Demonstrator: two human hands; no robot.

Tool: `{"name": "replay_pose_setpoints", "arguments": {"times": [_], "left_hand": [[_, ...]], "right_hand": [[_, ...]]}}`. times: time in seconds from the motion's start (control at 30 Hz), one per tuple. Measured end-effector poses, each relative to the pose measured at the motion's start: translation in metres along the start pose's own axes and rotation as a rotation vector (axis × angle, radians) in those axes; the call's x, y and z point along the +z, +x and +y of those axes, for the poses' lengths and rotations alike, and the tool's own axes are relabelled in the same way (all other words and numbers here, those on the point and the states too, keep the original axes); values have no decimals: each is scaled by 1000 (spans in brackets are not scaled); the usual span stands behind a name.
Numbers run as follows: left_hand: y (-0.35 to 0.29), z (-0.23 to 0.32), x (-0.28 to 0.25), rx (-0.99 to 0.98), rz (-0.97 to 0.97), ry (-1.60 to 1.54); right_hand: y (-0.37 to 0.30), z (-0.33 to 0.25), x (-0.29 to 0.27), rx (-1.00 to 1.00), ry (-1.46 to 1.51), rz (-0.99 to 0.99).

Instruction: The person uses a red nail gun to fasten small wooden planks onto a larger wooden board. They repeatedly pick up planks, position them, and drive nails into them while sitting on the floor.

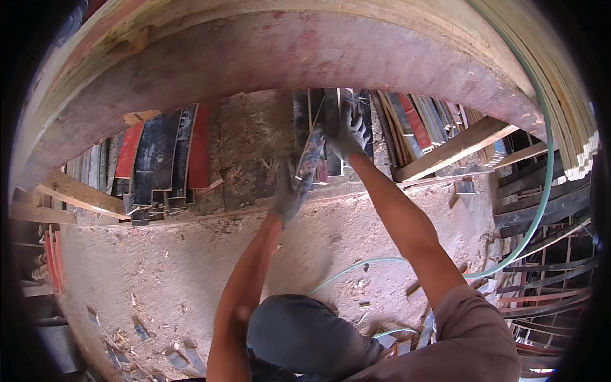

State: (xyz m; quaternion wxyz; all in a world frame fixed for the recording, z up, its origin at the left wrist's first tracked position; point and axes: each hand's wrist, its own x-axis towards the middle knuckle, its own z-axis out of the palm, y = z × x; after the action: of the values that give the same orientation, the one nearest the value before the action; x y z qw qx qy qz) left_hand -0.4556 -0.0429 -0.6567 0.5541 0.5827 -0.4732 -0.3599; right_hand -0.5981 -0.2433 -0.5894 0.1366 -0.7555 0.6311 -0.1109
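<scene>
Both my hands wear grey gloves and reach over the stacked board strips under a large beam. My left hand [289, 194] is closed, somewhat blurred, at the near end of a narrow, stained wooden strip [310, 156], which slants away to the right. At that strip's far end is my right hand [349, 135], its fingers spread and its thumb side close to the strip. Just beyond it lies a dark board [331, 109], partly covered by the hand. How firmly the right hand touches either piece cannot be made out.
A broad, reddish-stained wooden beam [305, 51] spans the far side. Red and black board strips [159, 153] lie at left, more strips [417, 121] at right beside a diagonal timber brace [455, 148]. A pale green hose [543, 197] curves along the right. Offcuts [184, 358] litter the dusty floor.
</scene>
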Motion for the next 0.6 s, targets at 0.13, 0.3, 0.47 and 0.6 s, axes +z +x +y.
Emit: {"name": "replay_pose_setpoints", "arguments": {"times": [0.13, 0.3, 0.47, 0.6], "left_hand": [[-100, 76, -90, 27, -87, 561], [-204, 197, -204, 2, -374, 837], [-323, 303, -303, 26, -202, 839], [-450, 385, -329, -201, -16, 928]], "right_hand": [[-110, -71, -37, -847, -529, -130], [-79, -50, 11, -1378, -903, -141], [7, 10, 16, -1477, -515, 39], [-69, -96, -3, -1400, -468, -128]]}}
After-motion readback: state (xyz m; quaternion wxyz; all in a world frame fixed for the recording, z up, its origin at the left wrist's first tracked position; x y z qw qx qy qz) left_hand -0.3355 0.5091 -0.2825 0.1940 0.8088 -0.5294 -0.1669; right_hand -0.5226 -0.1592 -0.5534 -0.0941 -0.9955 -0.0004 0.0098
